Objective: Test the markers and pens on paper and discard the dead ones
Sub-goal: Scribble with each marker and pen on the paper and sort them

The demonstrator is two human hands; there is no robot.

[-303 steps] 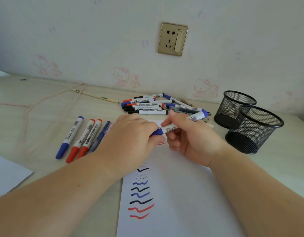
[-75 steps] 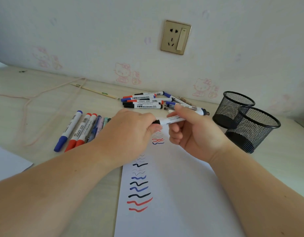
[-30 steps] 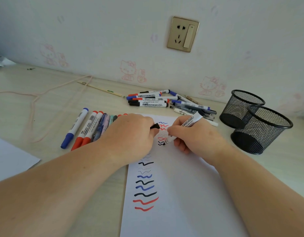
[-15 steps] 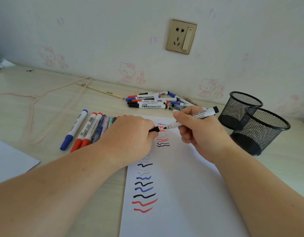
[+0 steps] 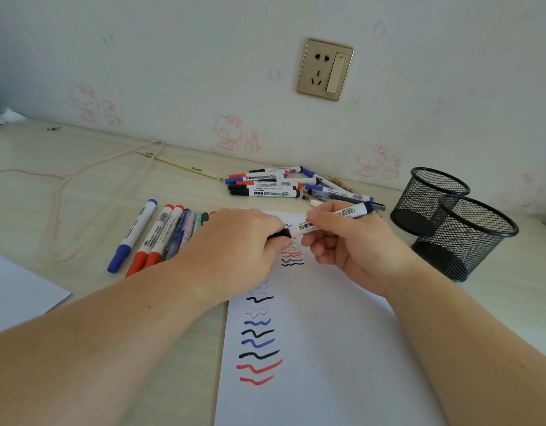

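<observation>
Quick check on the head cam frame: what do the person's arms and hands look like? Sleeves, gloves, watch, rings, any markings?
Both forearms are bare right to the lower edge of the picture; no sleeve shows. The left hand and right hand wear no gloves, and no watch, bracelet or ring is visible on the sides that face the camera. The left forearm carries a few small dark spots. Nails are not clear enough to judge.

Marker (image 5: 333, 219) I'm holding: white barrel, black print, black cap (image 5: 280, 233) and black end. Paper (image 5: 320, 348) is white with wavy test lines: red nearest, then black, blue, black, blue, thin grey-black ones; farther up black, blue, red. Left row (image 5: 155, 235): blue cap, two red caps, a dark blue patterned pen. Far pile (image 5: 265, 186): white barrels with red, blue, black caps. Two black mesh cups (image 5: 456, 222). Desk (image 5: 65, 195) pale wood grain. Wall (image 5: 173, 72) pale with pink cat prints; outlet (image 5: 325, 69) gold.
</observation>
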